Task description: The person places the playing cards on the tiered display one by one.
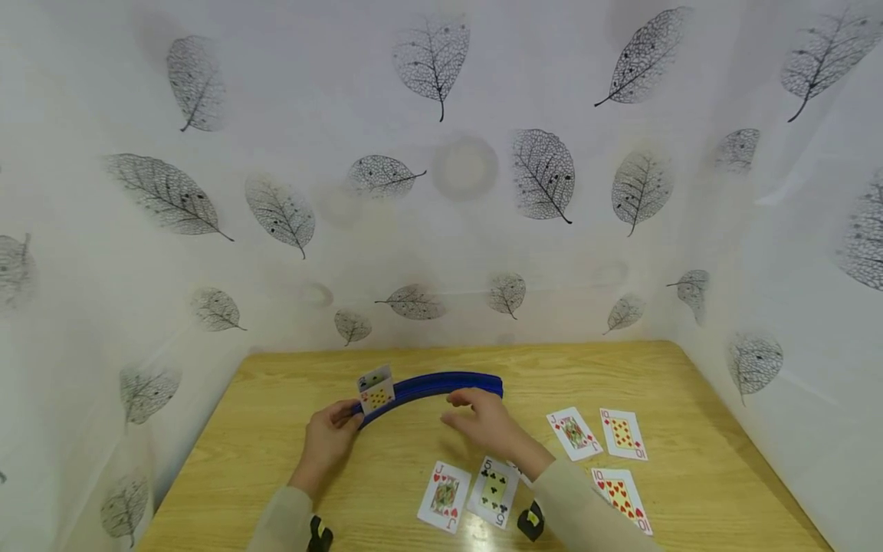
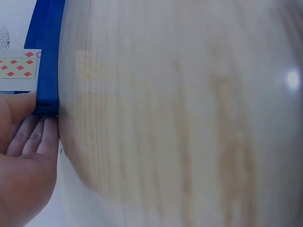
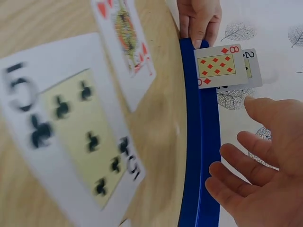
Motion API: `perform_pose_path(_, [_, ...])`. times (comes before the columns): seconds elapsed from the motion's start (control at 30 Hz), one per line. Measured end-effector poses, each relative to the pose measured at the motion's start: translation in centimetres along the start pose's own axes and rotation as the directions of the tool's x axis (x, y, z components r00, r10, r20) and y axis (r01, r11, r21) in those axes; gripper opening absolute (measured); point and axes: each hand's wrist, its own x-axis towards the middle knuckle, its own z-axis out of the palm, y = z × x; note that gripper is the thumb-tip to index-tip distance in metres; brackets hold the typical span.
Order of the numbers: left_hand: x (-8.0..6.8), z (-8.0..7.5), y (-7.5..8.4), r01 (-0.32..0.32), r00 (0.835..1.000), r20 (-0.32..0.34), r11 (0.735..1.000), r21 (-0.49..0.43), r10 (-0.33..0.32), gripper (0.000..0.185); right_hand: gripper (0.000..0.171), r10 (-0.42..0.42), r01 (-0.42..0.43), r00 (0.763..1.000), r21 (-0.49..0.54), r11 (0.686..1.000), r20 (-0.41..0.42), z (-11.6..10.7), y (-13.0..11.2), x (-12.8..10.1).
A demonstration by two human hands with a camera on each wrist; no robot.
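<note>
A curved blue card holder [image 1: 448,383] lies toward the back of the table. My left hand [image 1: 327,438] grips its left end, thumb on the near side. At that end two playing cards stand in the holder: the eight of diamonds [image 3: 218,66] in front and a black two [image 3: 253,71] partly hidden behind it. My right hand [image 1: 488,423] hovers by the right part of the holder, its fingers spread and loosely bent with nothing in them.
Face up on the wooden table [image 1: 228,475] lie a jack of hearts [image 1: 444,497], five of clubs [image 1: 493,491], jack of diamonds [image 1: 574,433], ten of diamonds [image 1: 623,434] and ten of hearts [image 1: 621,502]. My right arm mostly covers another card. Leaf-patterned curtains [image 1: 469,253] enclose the table.
</note>
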Motion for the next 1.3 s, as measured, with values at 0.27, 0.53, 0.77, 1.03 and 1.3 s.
perform_pose_path(0.27, [0.1, 0.1, -0.1, -0.008, 1.0, -0.009, 1.0, 0.016, 0.008, 0.033, 0.046, 0.039, -0.039, 0.999, -0.019, 0.999, -0.012, -0.2, 0.5, -2.5])
perform_pose_path(0.53, [0.0, 0.1, 0.2, -0.007, 1.0, -0.015, 1.0, 0.008, 0.007, 0.032, 0.054, 0.034, -0.039, 0.998, -0.115, 0.993, -0.047, -0.3, 1.3, -4.6])
perform_pose_path(0.77, [0.1, 0.1, 0.1, -0.02, 1.0, -0.017, 1.0, 0.009, 0.02, 0.032, 0.065, 0.063, -0.071, 0.997, -0.195, 0.978, -0.052, -0.5, 1.9, -6.2])
perform_pose_path(1.03, [0.1, 0.1, 0.1, -0.016, 1.0, -0.021, 1.0, 0.016, 0.017, 0.031, 0.074, 0.091, -0.097, 0.995, -0.206, 0.974, -0.034, -0.4, 2.4, -7.4])
perform_pose_path(1.3, [0.0, 0.0, 0.3, 0.003, 1.0, -0.017, 1.0, 0.008, -0.003, 0.032, 0.082, -0.012, 0.024, 0.999, -0.357, 0.934, 0.035, 0.7, 2.2, -8.2])
